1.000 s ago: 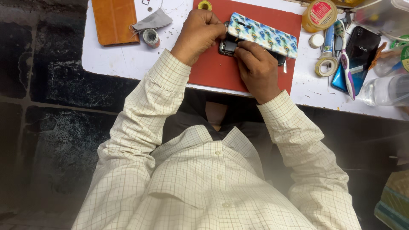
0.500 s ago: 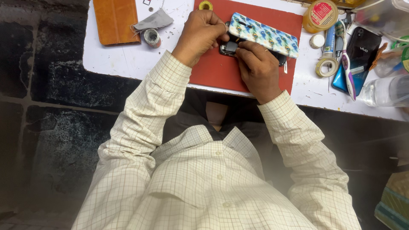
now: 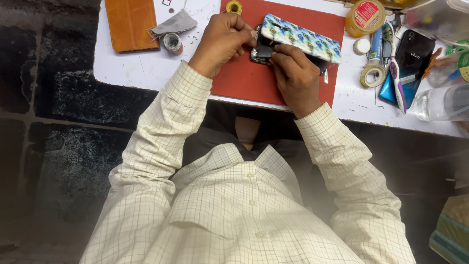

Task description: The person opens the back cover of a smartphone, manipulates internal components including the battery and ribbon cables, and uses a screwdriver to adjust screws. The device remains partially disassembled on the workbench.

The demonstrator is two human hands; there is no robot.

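Note:
A phone in a blue-green patterned cover (image 3: 300, 39) lies tilted over a red mat (image 3: 239, 80) on the white table. Its dark opened end (image 3: 261, 51) sticks out at the left. My left hand (image 3: 222, 41) grips that dark end from the left, thumb against the cover's corner. From below, my right hand (image 3: 295, 78) has its fingertips pinched on the dark part under the cover. Whether a small tool is in the fingers is hidden.
A brown leather case (image 3: 132, 24), grey cloth (image 3: 176, 22) and small metal roll (image 3: 172, 43) lie at the left. To the right are a yellow jar (image 3: 364, 17), tape ring (image 3: 372, 76), toothbrush (image 3: 396, 78), black phone (image 3: 415, 51) and plastic bottle (image 3: 442, 100).
Both hands stay on the phone in the same place; only the fingertips at the dark end have shifted slightly.

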